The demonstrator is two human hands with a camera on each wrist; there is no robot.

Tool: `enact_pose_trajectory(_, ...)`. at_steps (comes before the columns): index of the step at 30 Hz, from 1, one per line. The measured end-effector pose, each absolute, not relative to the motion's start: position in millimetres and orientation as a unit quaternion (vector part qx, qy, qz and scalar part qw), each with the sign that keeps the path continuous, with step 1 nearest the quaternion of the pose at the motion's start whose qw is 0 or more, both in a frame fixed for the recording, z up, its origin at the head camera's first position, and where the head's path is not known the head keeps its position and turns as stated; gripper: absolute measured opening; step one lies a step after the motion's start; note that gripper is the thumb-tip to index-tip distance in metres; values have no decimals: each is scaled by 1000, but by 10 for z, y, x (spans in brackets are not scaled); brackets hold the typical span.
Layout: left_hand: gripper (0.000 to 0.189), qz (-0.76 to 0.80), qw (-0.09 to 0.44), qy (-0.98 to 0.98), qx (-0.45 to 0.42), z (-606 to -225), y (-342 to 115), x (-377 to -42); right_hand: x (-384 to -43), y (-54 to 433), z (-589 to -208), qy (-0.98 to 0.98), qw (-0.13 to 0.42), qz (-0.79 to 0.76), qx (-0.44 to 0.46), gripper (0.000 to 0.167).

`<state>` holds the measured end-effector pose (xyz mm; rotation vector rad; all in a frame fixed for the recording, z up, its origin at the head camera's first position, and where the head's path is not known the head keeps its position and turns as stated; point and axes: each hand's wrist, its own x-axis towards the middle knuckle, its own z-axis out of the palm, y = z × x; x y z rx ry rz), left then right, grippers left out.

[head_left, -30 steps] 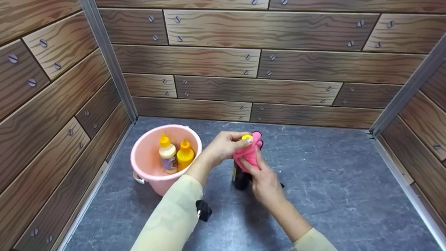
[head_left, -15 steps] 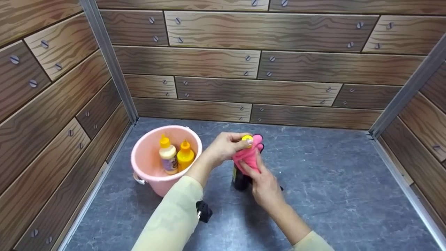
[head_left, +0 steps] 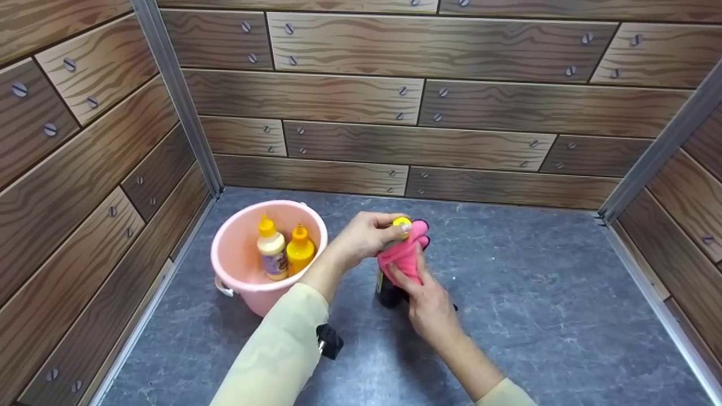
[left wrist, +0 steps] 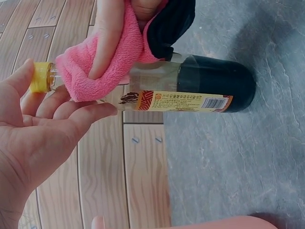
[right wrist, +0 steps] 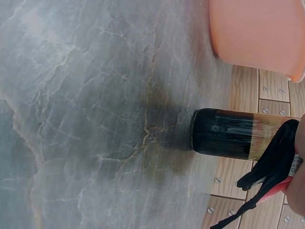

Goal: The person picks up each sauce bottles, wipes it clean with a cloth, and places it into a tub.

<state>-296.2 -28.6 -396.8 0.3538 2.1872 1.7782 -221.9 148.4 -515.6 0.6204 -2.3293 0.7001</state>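
Observation:
A glass bottle point(left wrist: 214, 83) of dark liquid, with a yellow label, is held upright; its base is at or near the grey surface. My left hand point(head_left: 361, 239) pinches its yellow cap point(head_left: 401, 225) between thumb and fingers. Around the neck and shoulder lies a pink cloth point(head_left: 401, 260) with a black edging. My right hand point(head_left: 435, 307) grips this cloth against the bottle, fingers bent over it. In the right wrist view, the black edging point(right wrist: 274, 157) hangs beside the lower glass. Cloth and hands hide much of the upper bottle in the head view.
To the left stands a pink bucket point(head_left: 223, 256) holding a cream bottle point(head_left: 273, 254) and a yellow bottle point(head_left: 300, 251), both with pointed tops. Wood-patterned walls point(head_left: 350, 101) enclose the grey surface point(head_left: 536, 293) at the back and both sides.
The cloth and my right hand's fingers have slid slightly down the bottle. My left hand stays on the cap, and the bucket has not moved.

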Motion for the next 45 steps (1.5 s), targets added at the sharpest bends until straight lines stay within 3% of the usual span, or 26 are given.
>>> enact_pose_trajectory(19, 46, 640, 183, 740, 102, -3933, -263, -2959, -2168, 1525, -5314, -872, 331, 264, 246, 77)
enact_pose_trajectory(27, 43, 633, 178, 747, 100, -3953, -263, -2959, -2145, 1532, -5433, -878, 312, 273, 241, 75)
enact_pose_trajectory(45, 43, 638, 169, 744, 107, -3981, -273, -2972, -2126, 1518, -5574, -866, 341, 271, 245, 75)
